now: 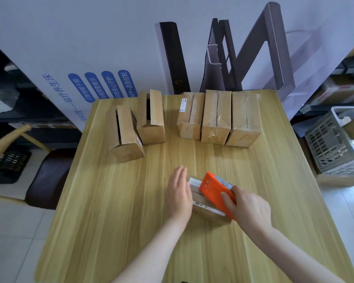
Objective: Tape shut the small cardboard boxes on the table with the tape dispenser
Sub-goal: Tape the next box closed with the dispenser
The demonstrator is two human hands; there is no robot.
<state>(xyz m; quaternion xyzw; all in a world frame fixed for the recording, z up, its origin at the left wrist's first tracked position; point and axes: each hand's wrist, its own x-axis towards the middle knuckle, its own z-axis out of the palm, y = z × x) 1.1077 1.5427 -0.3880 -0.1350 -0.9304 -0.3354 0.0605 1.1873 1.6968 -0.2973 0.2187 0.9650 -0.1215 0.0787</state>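
A small cardboard box (202,209) lies on the wooden table (131,201) in front of me. My left hand (179,194) presses flat against its left side with straight fingers. My right hand (246,205) grips an orange tape dispenser (215,189) that rests on top of the box. Two boxes with their flaps open (127,137) (152,121) stand at the back left. Three boxes with clear tape over their seams (190,117) (217,119) (244,121) stand side by side at the back right.
A large white printed carton (90,58) leans behind the table. A wooden chair with a dark seat (47,176) stands at the left. A grey plastic crate (337,141) sits on the right, with shelves behind it.
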